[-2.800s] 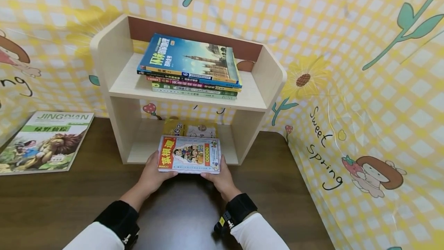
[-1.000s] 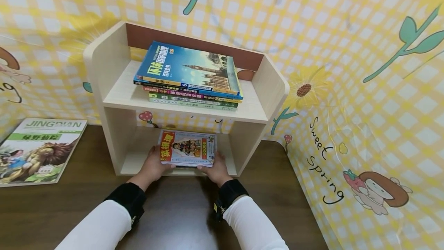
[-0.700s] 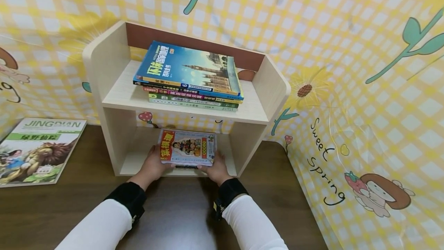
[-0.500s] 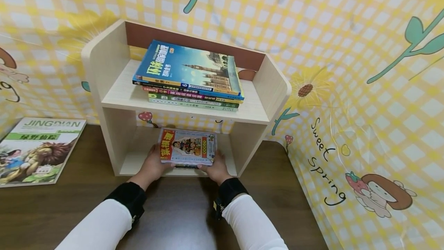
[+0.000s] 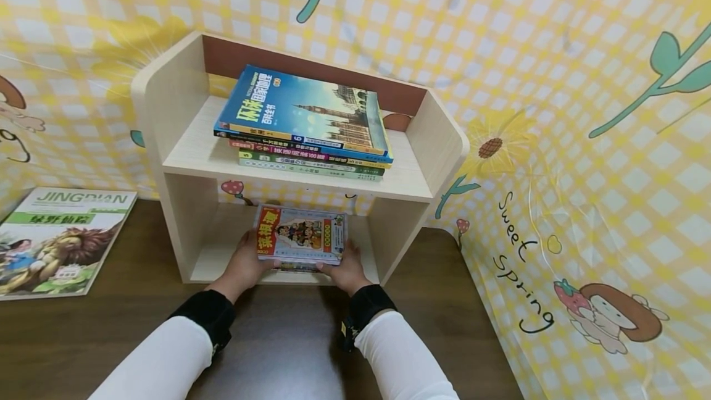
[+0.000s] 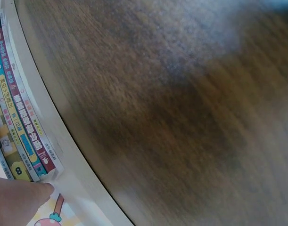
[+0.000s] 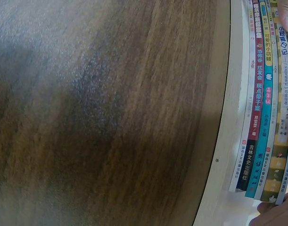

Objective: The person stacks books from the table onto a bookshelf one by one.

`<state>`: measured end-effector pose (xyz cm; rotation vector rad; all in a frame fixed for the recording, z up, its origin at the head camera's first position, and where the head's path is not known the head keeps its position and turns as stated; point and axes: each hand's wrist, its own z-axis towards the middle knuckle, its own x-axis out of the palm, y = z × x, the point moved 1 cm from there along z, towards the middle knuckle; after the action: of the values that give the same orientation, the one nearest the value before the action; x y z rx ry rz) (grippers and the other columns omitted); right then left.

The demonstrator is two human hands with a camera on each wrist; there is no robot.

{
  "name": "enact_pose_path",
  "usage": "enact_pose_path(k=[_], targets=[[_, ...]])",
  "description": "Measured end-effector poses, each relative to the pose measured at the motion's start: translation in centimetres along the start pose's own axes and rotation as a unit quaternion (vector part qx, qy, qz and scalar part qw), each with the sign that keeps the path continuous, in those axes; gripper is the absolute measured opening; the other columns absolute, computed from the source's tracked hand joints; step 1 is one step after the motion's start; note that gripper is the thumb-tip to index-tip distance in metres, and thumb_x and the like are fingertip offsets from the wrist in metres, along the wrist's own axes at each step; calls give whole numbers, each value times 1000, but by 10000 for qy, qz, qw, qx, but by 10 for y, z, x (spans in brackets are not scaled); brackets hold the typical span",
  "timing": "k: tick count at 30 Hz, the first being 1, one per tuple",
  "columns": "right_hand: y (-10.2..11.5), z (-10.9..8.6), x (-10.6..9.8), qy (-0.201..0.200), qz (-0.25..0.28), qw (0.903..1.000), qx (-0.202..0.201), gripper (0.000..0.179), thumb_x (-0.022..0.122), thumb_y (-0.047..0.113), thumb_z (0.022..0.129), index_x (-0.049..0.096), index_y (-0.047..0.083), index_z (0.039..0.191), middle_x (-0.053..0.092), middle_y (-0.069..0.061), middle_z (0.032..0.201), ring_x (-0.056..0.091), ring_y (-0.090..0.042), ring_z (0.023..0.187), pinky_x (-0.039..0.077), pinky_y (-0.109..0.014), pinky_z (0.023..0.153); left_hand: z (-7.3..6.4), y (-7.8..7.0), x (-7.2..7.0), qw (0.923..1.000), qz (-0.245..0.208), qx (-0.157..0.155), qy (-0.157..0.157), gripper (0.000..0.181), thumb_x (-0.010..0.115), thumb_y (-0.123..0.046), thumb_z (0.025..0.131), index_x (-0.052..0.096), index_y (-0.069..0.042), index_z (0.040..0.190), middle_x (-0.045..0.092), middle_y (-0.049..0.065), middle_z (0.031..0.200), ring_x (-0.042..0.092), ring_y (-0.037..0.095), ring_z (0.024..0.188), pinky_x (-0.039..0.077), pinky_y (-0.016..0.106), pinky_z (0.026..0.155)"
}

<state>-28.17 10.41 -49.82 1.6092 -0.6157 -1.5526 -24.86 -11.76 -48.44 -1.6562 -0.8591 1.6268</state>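
On the lower shelf of a small pale wooden bookcase, a children's book with a red and light blue cover lies flat on top of a stack of books. My left hand grips its left side, thumb along the front edge. The right hand holds the opposite side in the same way. Several coloured book spines show close up in the left wrist view, with the left thumb at one end. In the right wrist view the spines lie evenly beside the shelf's front edge.
Several books topped by a blue one lie stacked on the upper shelf. A magazine with a lion cover rests on the brown table at the left. Yellow checked cloth covers the walls behind and to the right.
Since the earliest frame, both hands have carried the book forward from the shelf's front onto the lower shelf, over the yellow book there. Over the last second they stay almost still.
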Motion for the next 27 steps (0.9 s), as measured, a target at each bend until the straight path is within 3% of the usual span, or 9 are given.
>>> enact_pose_path(k=[5, 12, 17, 21, 24, 27], targets=[[1, -1, 1, 47, -26, 10000, -84, 72, 75, 9, 81, 37, -8, 140, 39, -30, 143, 24, -47, 139, 7, -55, 117, -2, 1, -2, 10000, -25, 81, -45, 86, 73, -12, 85, 19, 10, 148, 21, 35, 149, 19, 50, 138, 17, 57, 114], [5, -4, -1, 132, 238, 9996, 101, 78, 73, 12, 85, 28, -5, 146, 28, -29, 150, 13, -50, 141, 14, -58, 115, -2, 2, -3, 9997, -114, 113, -172, 85, 73, -11, 86, 18, 8, 149, 26, 33, 146, 27, 49, 134, 22, 57, 112], [2, -9, 0, 53, 28, 9998, -164, 77, 72, 16, 87, 28, -2, 147, 33, -26, 148, 25, -46, 139, 21, -56, 114, -4, 3, -1, 9983, -230, 360, -392, 84, 74, -7, 84, 21, 8, 147, 32, 32, 142, 33, 49, 131, 26, 58, 110], [2, -21, 0, -38, -210, 9998, -57, 81, 69, 24, 90, 21, 0, 152, 28, -25, 152, 25, -43, 140, 27, -56, 111, -9, 7, 1, 9956, -413, 548, -638, 81, 76, -7, 83, 26, 6, 146, 37, 31, 140, 36, 48, 129, 29, 60, 108], [6, -35, -5, -72, -267, 9994, -184, 83, 69, 22, 90, 18, 1, 153, 25, -26, 154, 25, -42, 141, 27, -56, 111, -16, 14, 0, 9958, -477, 398, -679, 82, 75, -13, 84, 25, 5, 146, 34, 30, 142, 34, 47, 130, 27, 60, 108], [10, -54, -11, 80, -521, 9980, -346, 84, 70, 20, 90, 18, 2, 153, 22, -24, 155, 23, -39, 142, 26, -55, 112, -28, 22, -5, 9977, -233, 234, -588, 86, 74, -19, 85, 22, 7, 148, 28, 32, 146, 28, 49, 133, 24, 61, 109]])
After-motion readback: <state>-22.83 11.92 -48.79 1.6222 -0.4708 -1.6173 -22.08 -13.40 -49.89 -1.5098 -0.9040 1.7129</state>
